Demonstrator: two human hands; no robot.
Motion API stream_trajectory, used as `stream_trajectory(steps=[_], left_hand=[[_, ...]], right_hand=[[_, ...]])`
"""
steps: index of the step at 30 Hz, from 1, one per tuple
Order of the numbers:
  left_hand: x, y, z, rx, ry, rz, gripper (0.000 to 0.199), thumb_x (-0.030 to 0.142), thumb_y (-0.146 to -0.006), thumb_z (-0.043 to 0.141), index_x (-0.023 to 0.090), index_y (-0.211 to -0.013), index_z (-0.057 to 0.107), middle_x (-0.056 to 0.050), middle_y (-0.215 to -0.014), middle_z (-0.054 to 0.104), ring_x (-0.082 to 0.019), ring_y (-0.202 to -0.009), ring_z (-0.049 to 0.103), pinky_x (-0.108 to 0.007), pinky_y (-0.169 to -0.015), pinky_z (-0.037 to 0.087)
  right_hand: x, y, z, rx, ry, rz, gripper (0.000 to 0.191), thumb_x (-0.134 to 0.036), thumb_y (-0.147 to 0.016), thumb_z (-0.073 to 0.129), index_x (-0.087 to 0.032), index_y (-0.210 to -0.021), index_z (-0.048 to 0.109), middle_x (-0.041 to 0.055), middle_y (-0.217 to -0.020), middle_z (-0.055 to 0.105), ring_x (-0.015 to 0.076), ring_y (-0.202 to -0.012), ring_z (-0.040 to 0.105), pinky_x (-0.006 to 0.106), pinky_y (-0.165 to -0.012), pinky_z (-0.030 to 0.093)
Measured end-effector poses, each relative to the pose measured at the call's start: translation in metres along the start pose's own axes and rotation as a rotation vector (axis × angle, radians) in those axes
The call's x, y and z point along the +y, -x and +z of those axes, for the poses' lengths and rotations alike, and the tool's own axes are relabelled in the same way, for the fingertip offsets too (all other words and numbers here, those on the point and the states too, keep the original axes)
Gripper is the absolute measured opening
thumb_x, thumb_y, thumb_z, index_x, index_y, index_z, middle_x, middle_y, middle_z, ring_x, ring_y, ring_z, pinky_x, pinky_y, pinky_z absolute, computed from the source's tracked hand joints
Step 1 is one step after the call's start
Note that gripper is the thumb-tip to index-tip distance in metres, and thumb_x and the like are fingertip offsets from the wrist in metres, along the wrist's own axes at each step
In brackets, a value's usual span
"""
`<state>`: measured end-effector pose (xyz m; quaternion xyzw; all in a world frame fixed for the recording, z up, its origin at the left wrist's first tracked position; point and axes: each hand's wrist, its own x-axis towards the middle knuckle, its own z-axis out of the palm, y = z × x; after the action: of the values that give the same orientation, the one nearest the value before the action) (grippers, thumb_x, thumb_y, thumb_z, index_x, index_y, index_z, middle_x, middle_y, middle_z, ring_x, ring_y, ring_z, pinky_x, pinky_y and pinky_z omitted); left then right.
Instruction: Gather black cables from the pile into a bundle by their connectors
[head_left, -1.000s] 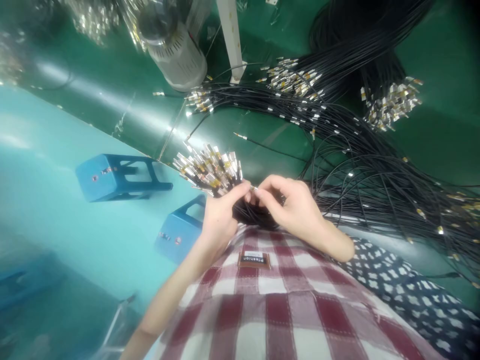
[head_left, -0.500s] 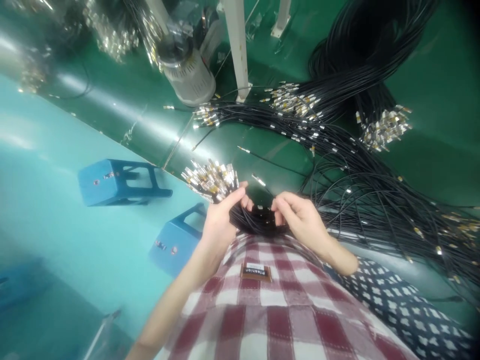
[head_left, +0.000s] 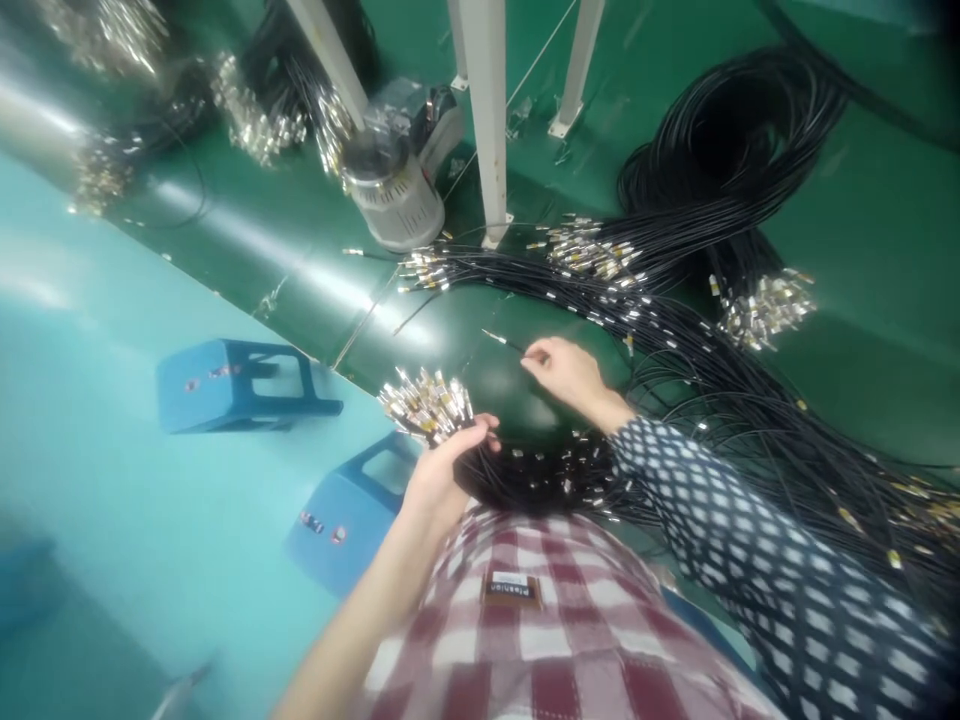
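My left hand (head_left: 450, 462) is wrapped round a thick bundle of black cables (head_left: 495, 485) close to its end. Silver and gold metal connectors (head_left: 427, 405) fan out above the thumb, and the cables sag to the right along the checked apron. Over the green tabletop, my right hand (head_left: 566, 375) pinches a single black cable (head_left: 514, 347) just behind its tip. That cable's slim metal connector (head_left: 493, 336) points left, apart from the bundle.
A long spread of loose cables (head_left: 675, 320) runs across the right side. Behind it lies a coiled cable bundle (head_left: 720, 150). A grey motor-like machine (head_left: 397, 200) stands beside a white metal post (head_left: 487, 120). Blue stools (head_left: 202, 385) are at the left.
My right hand has moved up and away from the bundle and taken hold of the cable that lay loose on the tabletop. My left hand still grips the bundle. The view has shifted slightly.
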<state>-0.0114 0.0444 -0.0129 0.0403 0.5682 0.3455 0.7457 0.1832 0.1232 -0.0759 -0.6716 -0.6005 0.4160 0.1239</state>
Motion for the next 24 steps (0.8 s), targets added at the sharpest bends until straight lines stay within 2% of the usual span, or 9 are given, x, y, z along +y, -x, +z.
stream_trajectory(steps=[2,3,5,7,9,12,15,18,24], left_hand=[[0.0,-0.002,-0.002,0.0,0.005,-0.005,0.025,0.025,-0.067,0.079,0.011,-0.088,0.075,-0.008,-0.08,0.072,-0.018,-0.073,0.067,-0.027,-0.071,0.055],[0.0,-0.002,-0.002,0.005,0.016,0.006,0.022,0.024,-0.067,0.079,0.012,-0.085,0.075,-0.009,-0.085,0.073,-0.019,-0.077,0.068,-0.029,-0.076,0.055],[-0.001,-0.002,-0.001,0.007,0.045,0.043,0.014,0.022,-0.068,0.078,0.012,-0.076,0.073,-0.009,-0.088,0.073,-0.02,-0.084,0.068,-0.033,-0.085,0.053],[-0.002,-0.002,0.002,-0.012,0.057,0.081,0.012,0.021,-0.068,0.077,0.013,-0.066,0.069,-0.006,-0.074,0.069,-0.019,-0.078,0.067,-0.033,-0.084,0.052],[-0.002,-0.001,0.007,-0.035,0.045,0.122,0.014,0.021,-0.069,0.077,0.013,-0.065,0.066,-0.001,-0.059,0.059,-0.015,-0.065,0.062,-0.031,-0.074,0.051],[-0.001,0.0,0.016,-0.054,0.024,0.176,0.016,0.019,-0.071,0.077,0.012,-0.084,0.07,0.003,-0.055,0.052,-0.012,-0.057,0.055,-0.027,-0.063,0.047],[0.0,0.001,0.024,-0.086,-0.029,0.199,0.029,0.021,-0.071,0.078,0.01,-0.096,0.071,0.002,-0.057,0.054,-0.012,-0.058,0.055,-0.028,-0.064,0.046],[-0.001,0.002,0.029,-0.098,-0.078,0.201,0.023,0.025,-0.068,0.081,0.01,-0.084,0.072,0.0,-0.057,0.056,-0.012,-0.058,0.055,-0.028,-0.065,0.047],[-0.004,0.008,0.036,-0.029,-0.154,0.204,0.018,0.023,-0.065,0.081,0.013,-0.062,0.066,0.0,-0.055,0.057,-0.012,-0.055,0.056,-0.029,-0.064,0.048]], right_hand=[[0.009,-0.021,0.012,0.081,0.02,0.044,0.013,-0.024,-0.085,0.063,-0.016,-0.095,0.066,0.0159,-0.118,0.062,0.0265,-0.103,0.058,0.04,-0.087,0.043],[0.012,-0.025,0.017,0.09,0.01,0.045,0.01,-0.023,-0.086,0.061,-0.016,-0.093,0.065,0.0165,-0.119,0.061,0.0262,-0.103,0.058,0.04,-0.088,0.043],[0.017,-0.019,0.022,0.064,-0.043,0.018,0.01,-0.026,-0.089,0.057,-0.017,-0.088,0.062,0.0128,-0.107,0.066,0.0225,-0.095,0.061,0.037,-0.085,0.045],[0.023,0.004,0.018,-0.008,-0.119,-0.027,0.016,-0.032,-0.092,0.054,-0.018,-0.087,0.06,0.0067,-0.089,0.069,0.0178,-0.081,0.063,0.032,-0.079,0.047],[0.03,0.037,0.008,-0.103,-0.235,-0.073,0.022,-0.039,-0.092,0.054,-0.018,-0.086,0.057,0.0027,-0.076,0.068,0.015,-0.071,0.063,0.028,-0.073,0.049],[0.04,0.083,-0.009,-0.187,-0.497,-0.101,0.028,-0.045,-0.089,0.058,-0.018,-0.082,0.056,0.0017,-0.072,0.065,0.0139,-0.067,0.061,0.027,-0.068,0.049],[0.046,0.106,-0.015,-0.171,-0.647,-0.091,0.027,-0.044,-0.086,0.062,-0.018,-0.082,0.057,0.0012,-0.071,0.062,0.0133,-0.066,0.058,0.027,-0.066,0.048],[0.049,0.11,-0.014,-0.169,-0.63,-0.103,0.025,-0.042,-0.087,0.062,-0.018,-0.084,0.057,0.0011,-0.071,0.061,0.0132,-0.066,0.056,0.027,-0.064,0.046],[0.047,0.111,-0.02,-0.192,-0.453,-0.206,0.024,-0.041,-0.09,0.058,-0.018,-0.084,0.058,-0.0004,-0.068,0.06,0.0116,-0.059,0.051,0.025,-0.058,0.041]])
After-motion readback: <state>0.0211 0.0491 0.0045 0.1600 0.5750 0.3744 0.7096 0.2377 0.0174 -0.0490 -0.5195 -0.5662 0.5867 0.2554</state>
